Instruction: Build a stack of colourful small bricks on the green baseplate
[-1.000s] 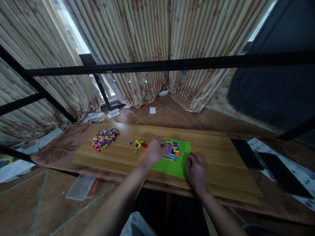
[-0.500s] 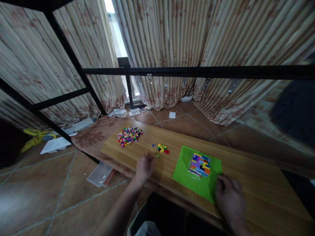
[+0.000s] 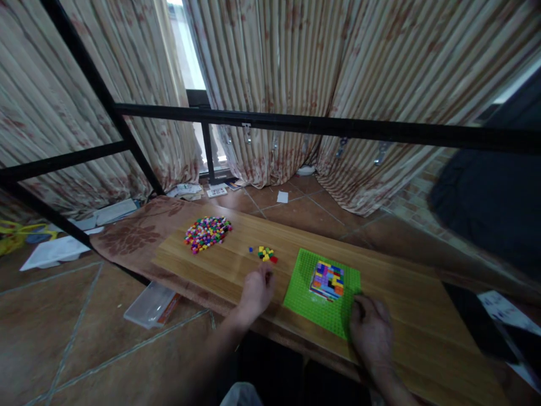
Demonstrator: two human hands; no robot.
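A green studded baseplate (image 3: pixel 304 293) lies on the wooden board (image 3: pixel 220 265), with a block of mixed-colour bricks (image 3: pixel 327 280) built on it. My right hand (image 3: pixel 369 330) rests at the plate's near right corner, fingers curled on its edge. My left hand (image 3: pixel 256 290) sits on the board left of the plate, fingers closed in a pinch just below a small cluster of loose bricks (image 3: pixel 265 254); what it holds is hidden. A larger pile of coloured bricks (image 3: pixel 207 233) lies farther left.
A black metal frame (image 3: pixel 296 124) crosses in front of striped curtains. A clear plastic box (image 3: pixel 150 304) and papers (image 3: pixel 54 251) lie on the tiled floor at left. A dark shape (image 3: pixel 490 208) stands at right. A patterned cloth (image 3: pixel 127 237) sits under the board.
My left hand left the brick block on the plate, moved left onto the board, and now sits just under the small brick cluster. The view swung left. My right hand stays at the plate's corner.
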